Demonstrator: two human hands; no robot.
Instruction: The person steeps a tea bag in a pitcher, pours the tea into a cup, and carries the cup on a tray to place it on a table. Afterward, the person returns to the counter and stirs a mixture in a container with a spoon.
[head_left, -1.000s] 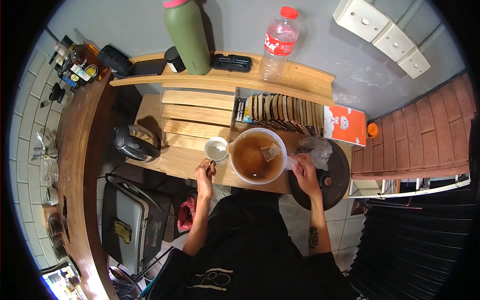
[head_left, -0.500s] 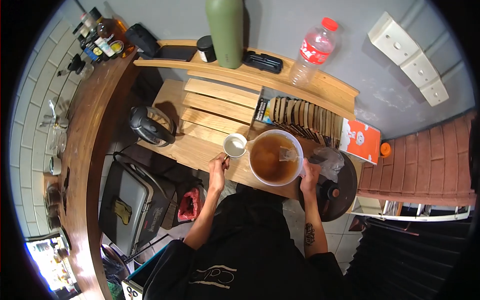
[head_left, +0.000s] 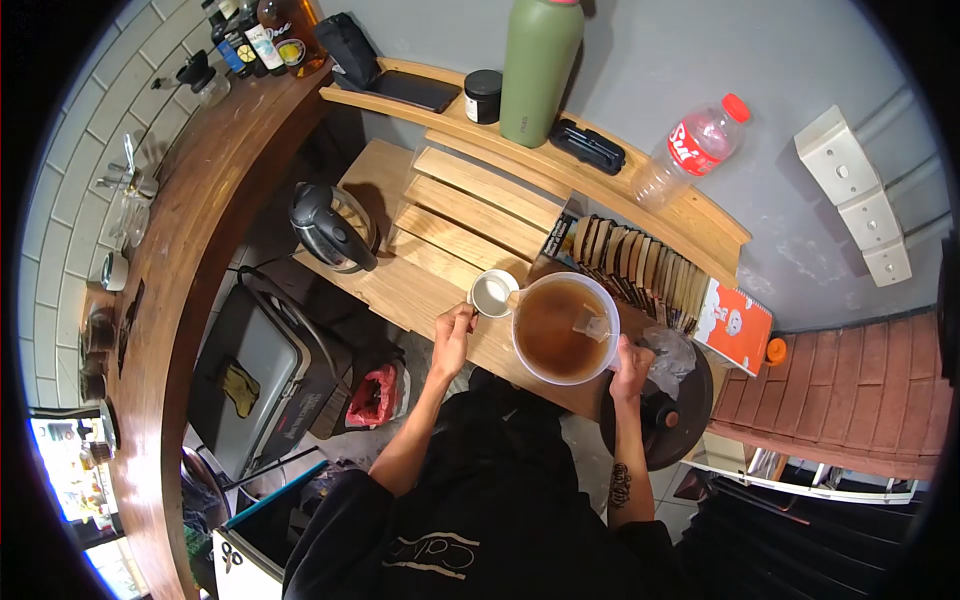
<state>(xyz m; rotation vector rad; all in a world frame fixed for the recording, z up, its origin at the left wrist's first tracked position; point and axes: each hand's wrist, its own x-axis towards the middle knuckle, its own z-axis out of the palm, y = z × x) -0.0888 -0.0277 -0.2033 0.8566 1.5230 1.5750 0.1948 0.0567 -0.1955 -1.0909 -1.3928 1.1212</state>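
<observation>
My left hand (head_left: 455, 338) is closed around the handle of a small white cup (head_left: 493, 294), held above the wooden table. In my right hand (head_left: 630, 368) is the handle of a clear plastic jug (head_left: 566, 379). Brown tea (head_left: 556, 330) fills part of the jug, and a pale tea bag (head_left: 592, 323) lies at its right side. The jug's spout is at the cup's right rim. From above I cannot tell how full the cup is.
A black kettle (head_left: 330, 228) stands left of the slatted wooden rack (head_left: 470, 220). Behind the jug is a row of books (head_left: 640, 265). The back shelf carries a green bottle (head_left: 540, 75) and a plastic bottle (head_left: 692, 150). A round dark lid-like object (head_left: 690, 425) lies at right.
The whole view has shifted and turned slightly, so the scene sits further right and lower. Both hands keep hold of the cup and the jug, still close together.
</observation>
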